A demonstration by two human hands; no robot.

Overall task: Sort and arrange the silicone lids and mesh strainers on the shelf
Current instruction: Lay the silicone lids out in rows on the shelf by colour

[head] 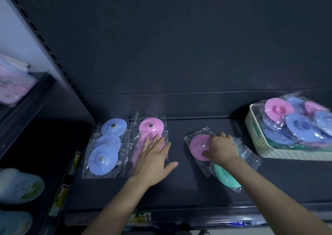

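Observation:
On the dark shelf (197, 189) lies a row of blue silicone lids (104, 155) in clear bags at the left. Beside it runs a row of bagged pink lids (150, 126); my left hand (152, 161) rests flat on its nearer part, fingers straight. Further right, my right hand (221, 148) grips a bagged pink lid (197, 147) by its right edge. A bagged green lid (226, 176) lies under my right wrist, partly hidden.
A cream plastic basket (256, 132) at the right holds several bagged pink, blue and green lids. A slotted upright (53, 58) bounds the shelf on the left. Beyond it, neighbouring shelves carry pink packets (14, 85) and pale bagged goods (19, 186).

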